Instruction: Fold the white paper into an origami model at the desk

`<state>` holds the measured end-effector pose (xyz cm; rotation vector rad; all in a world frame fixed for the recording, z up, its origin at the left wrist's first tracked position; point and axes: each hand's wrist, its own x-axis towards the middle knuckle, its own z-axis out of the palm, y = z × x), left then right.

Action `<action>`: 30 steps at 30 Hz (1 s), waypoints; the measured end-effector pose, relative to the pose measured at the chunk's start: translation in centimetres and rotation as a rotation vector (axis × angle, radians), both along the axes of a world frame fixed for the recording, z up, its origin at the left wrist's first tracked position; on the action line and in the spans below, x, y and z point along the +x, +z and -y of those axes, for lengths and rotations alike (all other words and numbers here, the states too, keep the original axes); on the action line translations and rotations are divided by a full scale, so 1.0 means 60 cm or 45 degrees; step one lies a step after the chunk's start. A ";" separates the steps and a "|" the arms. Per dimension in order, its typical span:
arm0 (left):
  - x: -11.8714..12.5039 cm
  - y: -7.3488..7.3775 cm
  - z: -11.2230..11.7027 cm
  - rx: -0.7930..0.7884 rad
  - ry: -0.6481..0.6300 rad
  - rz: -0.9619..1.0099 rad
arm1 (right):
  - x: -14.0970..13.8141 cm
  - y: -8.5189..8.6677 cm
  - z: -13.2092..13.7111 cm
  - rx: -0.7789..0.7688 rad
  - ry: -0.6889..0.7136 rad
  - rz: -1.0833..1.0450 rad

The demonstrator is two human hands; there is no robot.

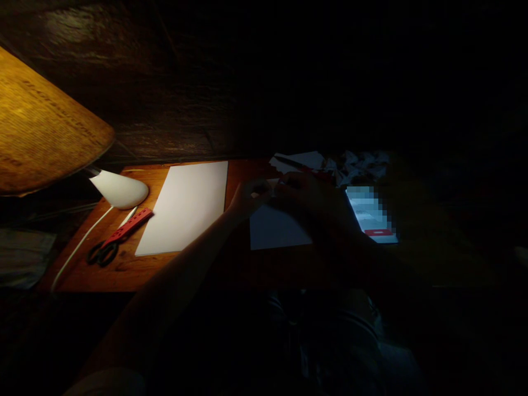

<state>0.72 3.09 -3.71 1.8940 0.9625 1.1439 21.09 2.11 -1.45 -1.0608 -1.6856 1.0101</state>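
Note:
Both hands meet over a sheet of paper (276,228) that lies in shadow on the wooden table. My left hand (246,198) is closed, its fingertips against a small pale piece of paper (272,184). From the other side my right hand (299,190) pinches the same piece; its fingers are dark and partly hidden. I cannot tell whether that piece is joined to the sheet below. Left of my hands lies a brightly lit stack of white paper (185,209).
A white lamp base (124,190) with a yellow-brown shade (45,126) stands at left. Near it are scissors (102,253) and a red ruler-like strip (128,225). A lit tablet or phone (369,214) lies at right; crumpled paper scraps (358,166) lie behind it.

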 end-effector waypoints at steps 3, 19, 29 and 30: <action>0.002 -0.003 0.000 -0.058 -0.043 0.007 | 0.002 -0.001 -0.003 0.023 0.042 -0.011; 0.007 0.008 0.010 -0.014 -0.150 0.072 | 0.008 -0.015 -0.016 0.005 0.251 -0.159; 0.004 -0.001 0.007 0.058 0.027 0.029 | 0.007 -0.012 -0.016 0.027 0.217 -0.078; 0.003 0.000 0.007 0.069 0.031 0.019 | 0.005 -0.013 -0.016 0.034 0.208 -0.071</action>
